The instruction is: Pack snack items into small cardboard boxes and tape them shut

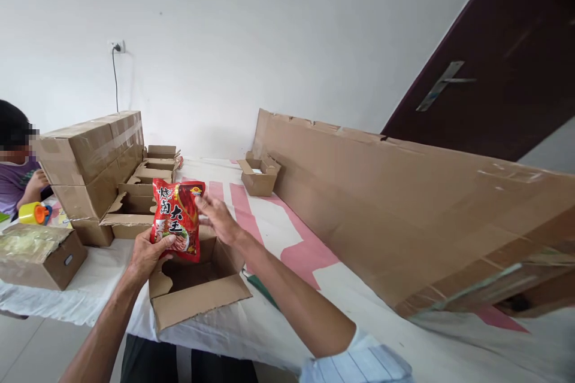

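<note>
A red food packet with large black and white characters is held upright over an open cardboard box. My left hand is closed on its lower left side, thumb across the front. At the packet's upper right edge, my right hand holds it with its fingertips, the fingers fairly straight. The packet and my hands cover part of the box. Its near flap is folded outward, and the inside is dark, so I cannot tell what it contains.
Several open boxes line up beyond, next to stacked taped cartons. At left are a closed carton, a tape roll and a seated person. A small box stands near a long cardboard panel along the right.
</note>
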